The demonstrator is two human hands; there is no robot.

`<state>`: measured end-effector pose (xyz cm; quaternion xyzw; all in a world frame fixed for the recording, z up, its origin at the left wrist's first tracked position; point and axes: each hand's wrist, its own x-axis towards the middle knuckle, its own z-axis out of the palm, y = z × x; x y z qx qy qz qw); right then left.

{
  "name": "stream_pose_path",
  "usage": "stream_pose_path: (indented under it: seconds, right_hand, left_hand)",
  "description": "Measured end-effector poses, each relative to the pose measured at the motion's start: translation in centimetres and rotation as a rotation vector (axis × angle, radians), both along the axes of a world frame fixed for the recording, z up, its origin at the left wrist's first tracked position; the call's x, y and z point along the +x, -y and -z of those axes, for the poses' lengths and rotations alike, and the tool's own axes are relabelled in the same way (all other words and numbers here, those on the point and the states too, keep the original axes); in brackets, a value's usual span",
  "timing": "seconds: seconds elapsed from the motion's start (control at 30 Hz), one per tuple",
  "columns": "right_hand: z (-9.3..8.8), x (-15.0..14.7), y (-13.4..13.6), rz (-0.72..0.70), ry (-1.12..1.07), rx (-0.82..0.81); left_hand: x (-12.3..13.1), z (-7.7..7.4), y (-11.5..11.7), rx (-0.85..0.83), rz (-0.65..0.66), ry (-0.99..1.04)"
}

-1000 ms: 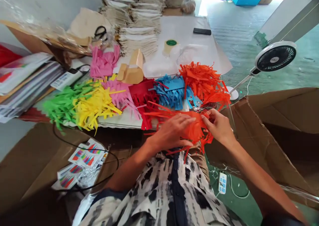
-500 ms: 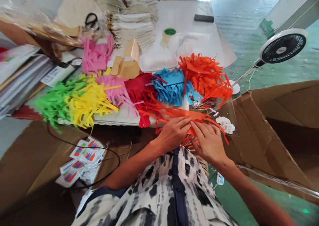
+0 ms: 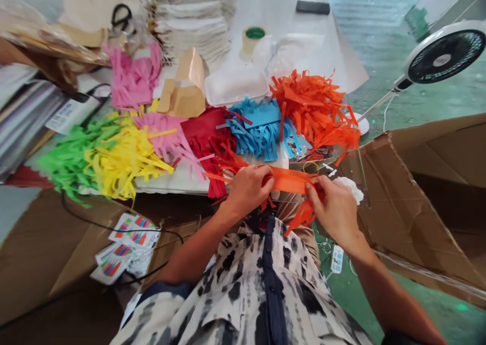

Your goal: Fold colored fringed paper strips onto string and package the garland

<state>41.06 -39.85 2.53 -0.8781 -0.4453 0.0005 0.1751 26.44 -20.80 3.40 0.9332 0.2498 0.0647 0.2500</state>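
An orange fringed paper strip lies stretched between the two hands, just above the person's lap at lower centre. Its solid band runs nearly level across the frame, dipping slightly toward the right, with the long axis from hand to hand. Loose orange strands hang from it toward the person's shirt.

The left hand is closed over the band's left part, fingers curled on top. The right hand pinches the right part between thumb and fingers, so both have firm hold, with a short taut span between them.

The thin paper could tear if the hands pull harder, and the strands could snag on the yellow rubber band or foil scraps just beyond the strip.

Behind it, a heap of orange fringe sits beside blue fringe and red fringe. Pink, yellow and green fringe spread toward the left. A cardboard box flap fills the right side.
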Motion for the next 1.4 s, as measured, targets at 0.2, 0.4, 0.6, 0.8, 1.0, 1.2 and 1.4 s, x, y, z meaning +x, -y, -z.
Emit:
stream_pose_path:
  seconds: [0.2, 0.4, 0.6, 0.8, 1.0, 1.2, 1.4]
  right_hand:
    - [0.2, -0.2, -1.2, 0.056, 0.131, -0.144]
    - [0.4, 0.2, -1.8, 0.062, 0.143, -0.192]
    - [0.3, 0.2, -2.0, 0.049, 0.185, -0.191]
    - [-0.1, 0.1, -2.3, 0.064, 0.189, -0.234]
    - [-1.0, -0.7, -0.4, -0.099, 0.282, 0.013]
    - [0.1, -1.4, 2.0, -0.329, 0.265, 0.028]
    - [0.5, -0.2, 2.9, -0.297, 0.266, 0.043]
  left_hand:
    - [1.5, 0.0, 0.5, 0.196, -0.060, -0.180]
    - [1.8, 0.8, 0.5, 0.280, -0.059, -0.140]
    - [1.4, 1.5, 0.9, 0.413, -0.039, 0.178]
    - [0.4, 2.4, 2.7, 0.345, 0.372, 0.350]
    - [-0.1, 3.7, 3.8, 0.371, 0.414, 0.274]
    - [-0.5, 3.3, 3.2, 0.294, 0.419, 0.301]
    - [-2.5, 2.5, 0.2, 0.184, 0.355, 0.325]
